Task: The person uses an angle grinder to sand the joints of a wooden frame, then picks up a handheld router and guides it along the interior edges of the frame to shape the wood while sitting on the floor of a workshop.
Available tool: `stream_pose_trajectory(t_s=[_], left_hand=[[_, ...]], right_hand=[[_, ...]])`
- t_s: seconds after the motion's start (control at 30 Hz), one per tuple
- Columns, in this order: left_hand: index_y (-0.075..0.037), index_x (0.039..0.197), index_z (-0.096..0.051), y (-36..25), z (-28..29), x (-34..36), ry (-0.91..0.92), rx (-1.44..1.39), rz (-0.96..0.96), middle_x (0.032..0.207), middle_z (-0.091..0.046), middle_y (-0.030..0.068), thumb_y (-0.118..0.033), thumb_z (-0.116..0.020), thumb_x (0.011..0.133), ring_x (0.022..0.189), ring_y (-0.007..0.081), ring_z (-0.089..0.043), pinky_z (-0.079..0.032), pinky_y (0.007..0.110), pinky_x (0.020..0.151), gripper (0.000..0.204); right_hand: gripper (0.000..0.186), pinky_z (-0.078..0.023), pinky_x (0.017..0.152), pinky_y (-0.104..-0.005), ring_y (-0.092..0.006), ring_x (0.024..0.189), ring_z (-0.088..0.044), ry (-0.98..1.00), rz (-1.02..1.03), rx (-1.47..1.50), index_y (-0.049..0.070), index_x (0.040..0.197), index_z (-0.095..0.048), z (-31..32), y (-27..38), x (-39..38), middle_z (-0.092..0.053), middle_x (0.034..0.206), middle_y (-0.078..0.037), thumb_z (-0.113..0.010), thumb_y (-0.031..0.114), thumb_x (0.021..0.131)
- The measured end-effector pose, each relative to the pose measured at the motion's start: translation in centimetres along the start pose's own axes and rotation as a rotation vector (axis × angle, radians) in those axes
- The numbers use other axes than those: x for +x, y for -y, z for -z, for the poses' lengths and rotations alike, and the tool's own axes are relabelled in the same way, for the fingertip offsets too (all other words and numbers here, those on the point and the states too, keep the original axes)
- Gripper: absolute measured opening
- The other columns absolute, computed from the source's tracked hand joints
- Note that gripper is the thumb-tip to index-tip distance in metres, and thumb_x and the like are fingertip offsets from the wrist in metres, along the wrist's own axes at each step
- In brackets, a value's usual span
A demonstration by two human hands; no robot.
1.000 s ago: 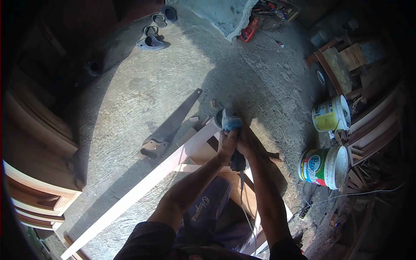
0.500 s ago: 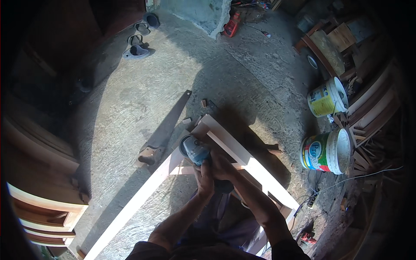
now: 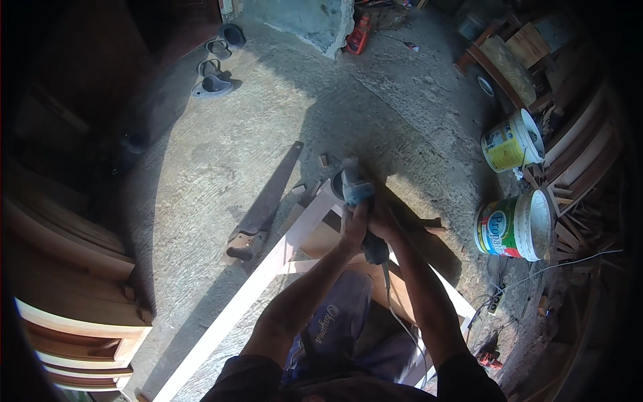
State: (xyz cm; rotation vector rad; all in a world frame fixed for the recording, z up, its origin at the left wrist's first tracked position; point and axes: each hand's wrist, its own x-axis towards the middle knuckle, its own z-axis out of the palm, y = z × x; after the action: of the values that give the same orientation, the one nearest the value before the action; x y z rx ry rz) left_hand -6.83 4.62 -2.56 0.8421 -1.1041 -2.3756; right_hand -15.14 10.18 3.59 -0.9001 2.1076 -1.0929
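Gripping the power sander tight in my left hand and right hand, I'm now working back at the wooden frame's corner, frame centre, after sweeping left.

buckets: 2 | handsaw: 1 | sandals: 3 | grinder: 1

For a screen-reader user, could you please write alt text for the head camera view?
Seen from above, a person's left hand and right hand grip a corded power sander against the corner of a pale wooden frame on a concrete floor. A handsaw lies left of it, two paint buckets to the right.
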Motion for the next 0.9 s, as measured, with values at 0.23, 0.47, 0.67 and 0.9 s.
stream_pose_trajectory(t_s=[0.23,0.47,0.67,0.9], left_hand=[[-0.005,0.157,-0.035,-3.3,1.7,1.2,0.028,1.486,-0.535,0.164,-0.03,0.0205,-0.051,-0.046,0.103,0.153,0.0372,-0.026,-0.02,0.056,0.124,0.072],[-0.007,0.162,-0.025,-3.5,13.1,-7.7,0.172,1.71,-0.587,0.166,-0.028,0.0183,-0.035,-0.063,0.095,0.154,0.0357,-0.027,-0.024,0.054,0.123,0.082],[-0.005,0.137,-0.056,-5.8,27.1,-24.2,-0.295,1.644,-0.198,0.128,-0.065,0.0224,-0.053,-0.048,0.102,0.116,0.0425,-0.063,-0.048,0.055,0.098,0.059],[-0.015,0.117,-0.069,-7.6,26.3,-24.1,-0.442,1.577,0.254,0.115,-0.072,0.0198,-0.063,-0.026,0.104,0.107,0.044,-0.068,-0.049,0.058,0.092,0.066]], right_hand=[[0.057,-0.054,0.085,-0.0367,-0.019,0.099,-0.065,-0.276,-0.171,0.213,0.005,0.133,-0.052,7.0,-2.5,-6.0,-0.066,0.11,-0.009,-0.076,0.028,0.086],[0.066,-0.055,0.083,-0.0349,-0.0159,0.099,-0.063,-0.475,-0.17,0.319,0.004,0.136,-0.048,4.5,-5.4,-15.5,-0.063,0.112,-0.007,-0.081,0.026,0.084],[0.09,-0.054,0.092,-0.0395,-0.0231,0.108,-0.064,-0.529,-0.287,0.283,0.003,0.147,-0.036,0.9,-7.1,-19.8,-0.062,0.124,-0.016,-0.087,0.029,0.078],[0.092,-0.053,0.093,-0.0397,-0.0254,0.114,-0.063,-0.613,-0.332,0.286,0.002,0.147,-0.034,-2.1,-6.5,-19.3,-0.06,0.127,-0.017,-0.085,0.037,0.079]])
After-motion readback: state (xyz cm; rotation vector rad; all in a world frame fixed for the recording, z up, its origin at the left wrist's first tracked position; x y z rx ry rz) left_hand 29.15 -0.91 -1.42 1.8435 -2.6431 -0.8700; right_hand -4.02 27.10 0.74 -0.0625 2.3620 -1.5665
